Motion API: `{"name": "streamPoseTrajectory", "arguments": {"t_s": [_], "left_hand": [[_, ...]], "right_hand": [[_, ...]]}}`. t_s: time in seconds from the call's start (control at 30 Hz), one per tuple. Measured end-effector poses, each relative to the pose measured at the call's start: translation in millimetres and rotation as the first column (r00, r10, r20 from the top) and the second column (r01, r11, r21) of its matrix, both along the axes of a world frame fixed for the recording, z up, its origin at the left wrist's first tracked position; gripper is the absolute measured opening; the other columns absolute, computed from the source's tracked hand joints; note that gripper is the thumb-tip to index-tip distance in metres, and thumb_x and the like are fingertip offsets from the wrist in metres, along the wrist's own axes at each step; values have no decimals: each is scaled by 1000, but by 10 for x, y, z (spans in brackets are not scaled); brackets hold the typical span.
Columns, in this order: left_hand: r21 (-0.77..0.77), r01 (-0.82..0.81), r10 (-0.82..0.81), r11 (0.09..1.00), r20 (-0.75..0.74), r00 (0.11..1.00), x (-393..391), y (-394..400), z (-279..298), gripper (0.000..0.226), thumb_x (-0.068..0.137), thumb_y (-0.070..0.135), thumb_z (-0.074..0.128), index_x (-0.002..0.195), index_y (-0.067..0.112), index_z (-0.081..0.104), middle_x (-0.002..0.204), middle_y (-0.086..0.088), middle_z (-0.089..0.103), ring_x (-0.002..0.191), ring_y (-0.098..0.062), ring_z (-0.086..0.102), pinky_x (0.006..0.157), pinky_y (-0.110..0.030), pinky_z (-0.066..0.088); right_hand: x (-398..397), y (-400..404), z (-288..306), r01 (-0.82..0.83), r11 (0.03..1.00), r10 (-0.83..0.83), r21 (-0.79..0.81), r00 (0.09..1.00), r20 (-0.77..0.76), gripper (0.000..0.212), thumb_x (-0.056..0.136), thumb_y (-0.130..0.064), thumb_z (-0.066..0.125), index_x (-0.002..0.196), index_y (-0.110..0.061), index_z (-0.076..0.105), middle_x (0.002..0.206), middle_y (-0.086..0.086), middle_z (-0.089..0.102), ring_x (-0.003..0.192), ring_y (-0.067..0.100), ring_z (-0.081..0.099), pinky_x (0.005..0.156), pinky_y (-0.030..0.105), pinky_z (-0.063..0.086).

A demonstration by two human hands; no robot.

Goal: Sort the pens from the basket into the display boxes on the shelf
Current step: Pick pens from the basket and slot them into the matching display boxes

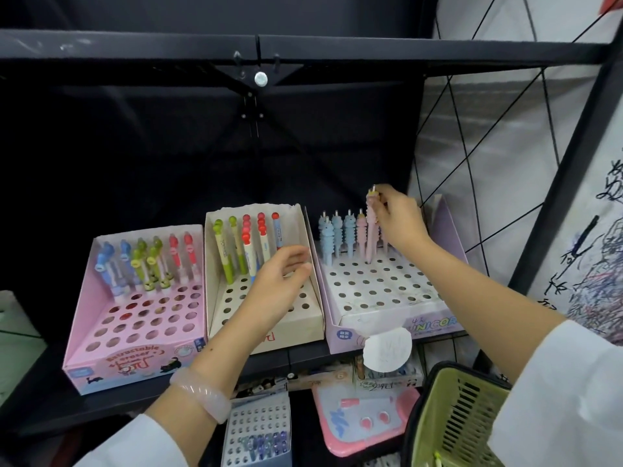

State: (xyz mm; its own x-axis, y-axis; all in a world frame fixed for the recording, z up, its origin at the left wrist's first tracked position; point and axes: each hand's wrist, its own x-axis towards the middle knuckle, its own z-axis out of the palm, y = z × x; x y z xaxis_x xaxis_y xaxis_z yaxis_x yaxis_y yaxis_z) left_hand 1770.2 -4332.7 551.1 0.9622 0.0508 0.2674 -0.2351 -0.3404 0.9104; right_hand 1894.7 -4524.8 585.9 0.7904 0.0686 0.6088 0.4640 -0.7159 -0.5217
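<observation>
Three display boxes stand side by side on the black shelf. My right hand point(399, 219) pinches the top of a pink pen point(371, 235) that stands upright over the back row of the purple box point(381, 291), beside several blue and pink pens. My left hand point(279, 281) hovers with relaxed fingers over the holes of the middle cream box point(300, 323) and holds nothing. Green and red pens stand at that box's back. The pink box point(101, 335) on the left holds blue, green and red pens. A green basket point(451, 416) sits at the lower right.
A black shelf bar point(303, 45) runs overhead. The lower shelf carries a grey-blue pen box point(258, 429) and a pink board point(367, 416). A round white tag point(387, 348) hangs from the purple box's front. A wire grid point(472, 156) and scribbled paper lie to the right.
</observation>
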Motion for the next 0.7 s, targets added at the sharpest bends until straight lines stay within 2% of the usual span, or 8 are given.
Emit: {"name": "streamPoseTrajectory", "arguments": {"t_s": [0.13, 0.23, 0.37, 0.4, 0.47, 0.53, 0.63, 0.7], "left_hand": [[1, 10, -10, 1000, -12, 1000, -4, 5, -22, 27, 94, 13, 49, 117, 26, 50, 119, 8, 57, 111, -3, 51, 90, -13, 37], [21, 27, -26, 999, -24, 999, -18, 5, -44, 31, 94, 14, 50, 123, 24, 49, 123, 8, 55, 116, -4, 49, 93, -14, 36], [68, 59, -57, 996, -37, 998, -51, 27, -51, 39, 94, 17, 50, 132, 23, 44, 133, 8, 50, 124, -5, 43, 105, -23, 32], [80, 67, -64, 995, -40, 997, -62, 34, -49, 40, 94, 18, 50, 133, 23, 43, 135, 8, 49, 126, -5, 42, 106, -24, 31], [92, 73, -70, 993, -43, 997, -92, 31, -33, 41, 94, 19, 50, 134, 22, 42, 137, 7, 47, 127, -5, 41, 107, -24, 30], [99, 81, -79, 992, -32, 996, -138, 4, 1, 41, 94, 19, 50, 134, 24, 42, 136, 9, 46, 125, -2, 41, 104, -22, 30], [104, 105, -106, 989, 8, 994, -246, -116, 85, 41, 94, 21, 50, 134, 27, 42, 131, 15, 47, 122, 1, 41, 103, -21, 31], [101, 139, -144, 985, 46, 988, -323, -284, 142, 39, 94, 21, 50, 132, 27, 43, 128, 15, 47, 121, 1, 42, 103, -21, 31]], "right_hand": [[6, 21, -88, -19, 999, 16, -39, 996, -85, 30, 98, -22, 45, 121, -5, 54, 80, 11, 61, 72, 23, 56, 71, 34, 47], [12, 1, -209, -32, 995, 17, -90, 986, -168, 29, 98, -18, 43, 120, -1, 52, 74, 5, 53, 67, 23, 52, 62, 30, 40], [-49, -36, -419, -68, 989, 29, -130, 960, -279, 36, 98, -16, 43, 131, -4, 44, 77, 0, 45, 83, 23, 50, 73, 26, 37], [-71, -45, -432, -70, 991, 35, -114, 958, -283, 39, 97, -15, 43, 135, -4, 42, 75, 0, 47, 83, 20, 48, 71, 24, 36], [-131, -66, -414, -86, 990, 49, -112, 954, -295, 41, 95, -11, 45, 136, -5, 41, 90, 12, 60, 85, 20, 50, 66, 24, 37], [-227, -117, -356, -74, 993, 46, -91, 960, -277, 37, 92, -8, 44, 129, -5, 47, 89, 14, 58, 78, 21, 50, 60, 24, 39], [-485, -239, -231, -88, 996, 77, -35, 966, -246, 38, 90, -7, 45, 128, -10, 49, 82, 13, 63, 74, 29, 58, 67, 34, 47], [-729, -357, -188, -163, 987, 156, -1, 945, -287, 37, 92, -8, 47, 128, -14, 49, 87, 9, 68, 80, 22, 64, 73, 33, 52]]}}
